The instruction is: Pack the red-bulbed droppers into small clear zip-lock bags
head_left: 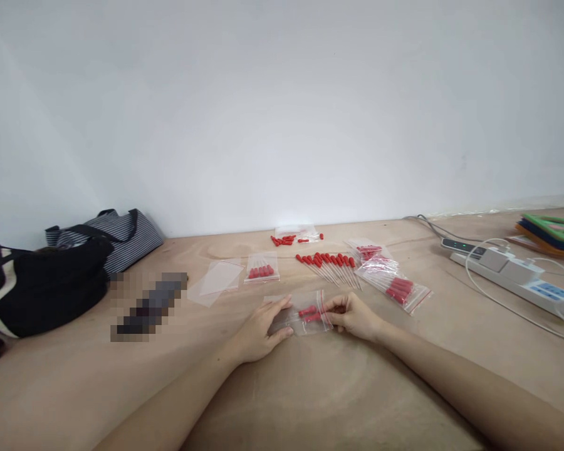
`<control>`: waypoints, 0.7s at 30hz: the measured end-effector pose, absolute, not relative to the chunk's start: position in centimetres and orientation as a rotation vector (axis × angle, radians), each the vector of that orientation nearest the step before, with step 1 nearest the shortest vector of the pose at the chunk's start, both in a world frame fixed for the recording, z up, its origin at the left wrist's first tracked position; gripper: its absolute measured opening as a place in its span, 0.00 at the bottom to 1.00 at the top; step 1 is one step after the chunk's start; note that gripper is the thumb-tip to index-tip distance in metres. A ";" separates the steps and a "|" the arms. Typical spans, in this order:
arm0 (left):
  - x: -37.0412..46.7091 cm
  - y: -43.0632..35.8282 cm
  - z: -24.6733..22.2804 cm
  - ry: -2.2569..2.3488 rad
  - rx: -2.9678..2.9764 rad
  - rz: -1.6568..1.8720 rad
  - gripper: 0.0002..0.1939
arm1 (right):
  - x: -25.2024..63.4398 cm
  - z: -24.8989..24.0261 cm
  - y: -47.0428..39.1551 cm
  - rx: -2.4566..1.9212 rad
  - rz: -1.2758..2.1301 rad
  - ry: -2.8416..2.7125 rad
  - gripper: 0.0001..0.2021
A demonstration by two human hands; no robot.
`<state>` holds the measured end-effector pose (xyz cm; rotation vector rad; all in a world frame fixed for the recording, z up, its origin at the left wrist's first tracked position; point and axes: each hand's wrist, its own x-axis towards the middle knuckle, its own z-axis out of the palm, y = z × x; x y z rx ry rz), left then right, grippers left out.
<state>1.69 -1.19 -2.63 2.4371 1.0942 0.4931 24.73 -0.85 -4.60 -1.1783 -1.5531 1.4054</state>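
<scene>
A clear zip bag [289,321] with a red seal line lies flat on the table in front of me. Inside it are a couple of glass droppers with red rubber bulbs [309,312]. My left hand [266,329] rests on the bag's left part, thumb and fingers spread. At the right end, my right hand [352,316] pinches the bag's edge by the seal; whether a dropper is also between those fingers is hidden. Just beyond, several loose droppers [331,262] lie in a row, red bulbs pointing away from me.
Flat bags [219,277] lie left of a filled bag [262,269]. More filled bags [395,285] are stacked at right. Loose red bulbs [286,240] lie near the wall. A power strip [512,275] with cables stands right; a black bag [51,288] and striped bag [131,235] stand left.
</scene>
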 end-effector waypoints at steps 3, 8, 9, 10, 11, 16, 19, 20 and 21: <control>1.7 -1.2 -2.6 1.092 2.434 0.500 0.27 | 24.1 -4.9 -0.1 -1.154 1.348 -1.613 0.16; 1.8 -1.4 -2.2 1.095 2.425 0.495 0.27 | 24.0 -5.3 0.8 -1.061 1.238 -1.688 0.14; 1.8 -1.4 -2.2 1.097 2.422 0.488 0.27 | 24.4 -5.1 1.0 -1.093 1.224 -1.727 0.13; 1.7 -1.4 -2.2 1.101 2.421 0.483 0.27 | 25.0 -4.8 1.3 -1.158 1.167 -1.762 0.11; 1.7 -1.4 -2.2 1.105 2.421 0.480 0.27 | 25.8 -4.3 1.7 -1.260 1.070 -1.784 0.09; 1.7 -1.4 -2.1 1.113 2.420 0.486 0.26 | 29.6 -2.0 3.8 -2.030 0.214 -1.780 0.07; 1.8 -1.5 -2.0 1.124 2.422 0.466 0.26 | 30.2 -1.7 4.4 -2.306 0.072 -1.787 0.11; 1.8 -1.5 -1.9 1.131 2.423 0.456 0.26 | 30.1 -1.7 4.4 -2.338 0.066 -1.791 0.12; 1.8 -1.5 -1.9 1.137 2.424 0.446 0.26 | 30.0 -1.7 4.3 -2.354 0.073 -1.798 0.13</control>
